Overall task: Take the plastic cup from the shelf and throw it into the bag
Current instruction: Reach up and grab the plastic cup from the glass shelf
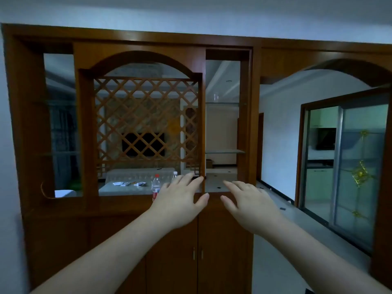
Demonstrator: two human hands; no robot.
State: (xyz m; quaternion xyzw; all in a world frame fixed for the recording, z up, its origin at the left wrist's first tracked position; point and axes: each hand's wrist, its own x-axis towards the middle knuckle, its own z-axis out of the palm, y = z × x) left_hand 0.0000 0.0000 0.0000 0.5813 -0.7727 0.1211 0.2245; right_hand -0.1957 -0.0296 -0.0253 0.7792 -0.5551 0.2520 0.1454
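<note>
My left hand (180, 200) and right hand (248, 204) reach out, spread wide, empty. The clear cup (216, 97) on the high glass shelf (229, 103) looks light, crushable; grip its sides.

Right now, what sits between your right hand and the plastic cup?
Head view: one bare glass shelf crosses the open niche between the right hand and the plastic cup above.

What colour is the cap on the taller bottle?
Red. The bottle stands just left of the left hand in the head view, its only view.
</note>
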